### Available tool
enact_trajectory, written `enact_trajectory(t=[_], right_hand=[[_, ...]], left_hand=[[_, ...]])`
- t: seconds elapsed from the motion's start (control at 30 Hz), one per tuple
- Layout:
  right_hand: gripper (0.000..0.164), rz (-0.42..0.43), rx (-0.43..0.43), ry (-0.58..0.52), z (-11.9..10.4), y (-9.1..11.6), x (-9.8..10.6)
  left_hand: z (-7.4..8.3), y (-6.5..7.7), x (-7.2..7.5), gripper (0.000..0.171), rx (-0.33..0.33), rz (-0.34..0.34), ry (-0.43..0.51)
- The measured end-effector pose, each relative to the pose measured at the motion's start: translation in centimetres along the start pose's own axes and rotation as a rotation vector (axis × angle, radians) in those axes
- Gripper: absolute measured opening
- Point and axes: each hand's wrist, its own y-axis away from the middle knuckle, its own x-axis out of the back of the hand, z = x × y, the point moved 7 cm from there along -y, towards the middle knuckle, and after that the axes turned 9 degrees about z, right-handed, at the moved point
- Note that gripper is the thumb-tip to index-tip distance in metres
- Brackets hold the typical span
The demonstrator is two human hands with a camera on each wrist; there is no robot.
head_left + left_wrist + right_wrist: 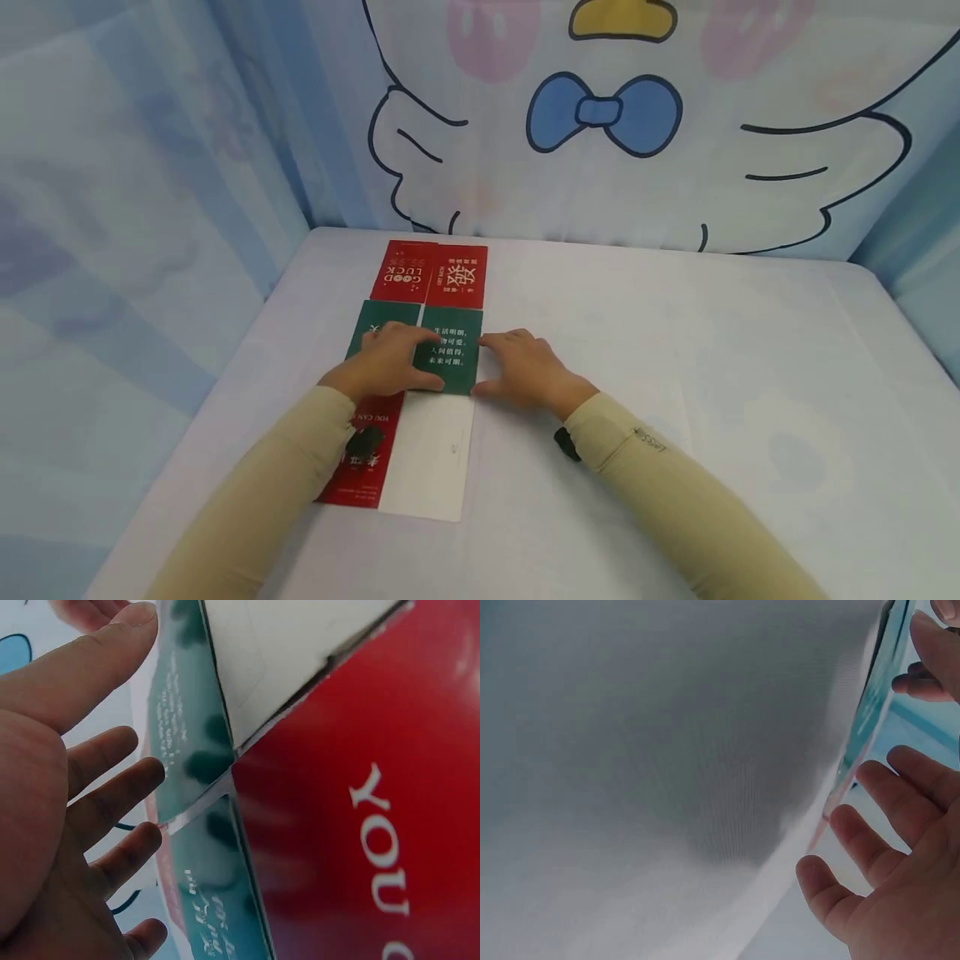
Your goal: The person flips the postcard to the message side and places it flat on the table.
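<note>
Two green booklets with white lettering lie side by side, the right one [459,327] fully outlined and the left one [390,312] partly hidden under my left hand [386,362]. That hand is over the pair, its thumb and fingertips reaching across the right booklet; its loosely bent fingers show apart in the left wrist view. My right hand [528,371] is on the opposite side, with thumb and fingertips spread at the right booklet's right edge. Neither hand grips anything. Whether the fingertips touch the covers is unclear.
Beyond the green pair lie two red booklets, one reading GOOD LUCK [401,279] and one with gold characters [459,283]. Nearer are a red booklet [356,492] and a plain white one [427,458], edges nearly meeting. White cloth [675,417] covers the table; a printed curtain [600,192] hangs behind.
</note>
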Motion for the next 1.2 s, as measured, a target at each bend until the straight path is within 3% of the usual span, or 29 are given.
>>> enact_trajectory(t=[0.43,0.67,0.8,1.0,1.2], right_hand=[[0.08,-0.052,-0.024,0.017,-0.4,-1.0,-1.4],[0.063,-0.014,0.04,0.048,-0.9,-1.0,-1.1],[0.058,-0.004,0.055,0.071,-1.2,-1.0,-0.9],[0.057,0.011,0.076,0.116,-1.4,-1.0,-0.9],[0.038,0.157,0.051,0.081,-1.0,-1.0,0.5]], left_hand=[[0.2,-0.7,-0.5,0.07,0.018,-0.033,0.002],[-0.1,-0.5,-0.3,0.081,0.016,-0.086,-0.015],[-0.3,-0.4,-0.2,0.078,0.013,-0.104,-0.011],[-0.6,-0.2,0.1,0.067,0.027,-0.034,0.083],[-0.6,0.4,0.3,0.062,0.027,0.01,0.219]])
